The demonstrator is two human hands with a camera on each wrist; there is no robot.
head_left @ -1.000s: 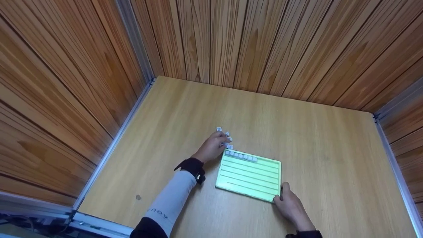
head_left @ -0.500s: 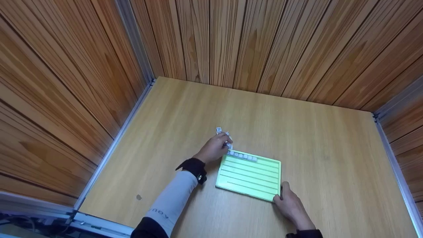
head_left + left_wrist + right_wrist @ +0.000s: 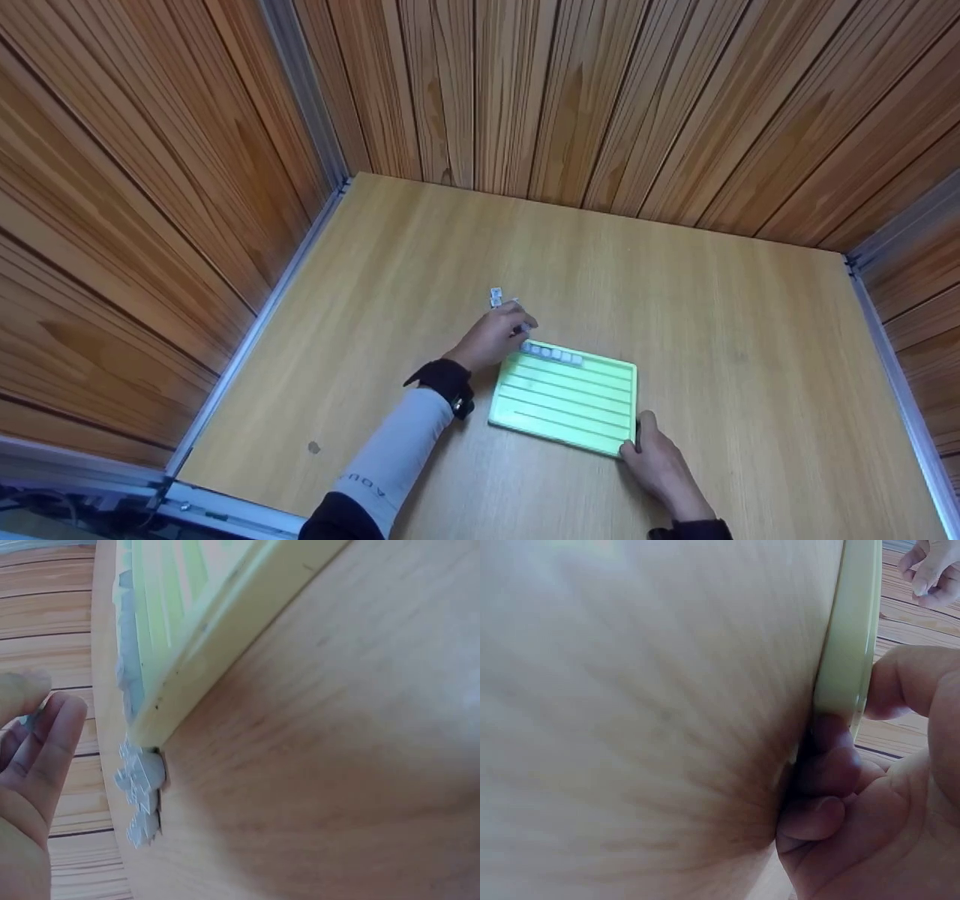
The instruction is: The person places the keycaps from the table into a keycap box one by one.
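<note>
A light green tray (image 3: 559, 409) with parallel ridges lies on the table, a row of small white tiles (image 3: 555, 354) in its far groove. Above its far left corner, my left hand (image 3: 487, 336) has thumb and fingertips drawn together, pinching a small tile (image 3: 28, 719) that is mostly hidden by the fingers. That hand covers the left end of the row. Loose tiles with marked faces (image 3: 496, 297) lie just beyond it, and the left wrist view shows a cluster of tiles (image 3: 142, 791) by the tray's corner. My right hand (image 3: 661, 466) grips the tray's near right corner, thumb on top.
Wood-plank walls (image 3: 570, 97) enclose the light wooden table (image 3: 720, 330) at the back and sides. Metal rails (image 3: 255, 330) run along the edges. A small dark round spot (image 3: 313, 448) shows on the table at the left.
My left hand has shifted a little right, toward the tray's far left corner, and now covers the first tiles of the row. The right hand and tray stay in place.
</note>
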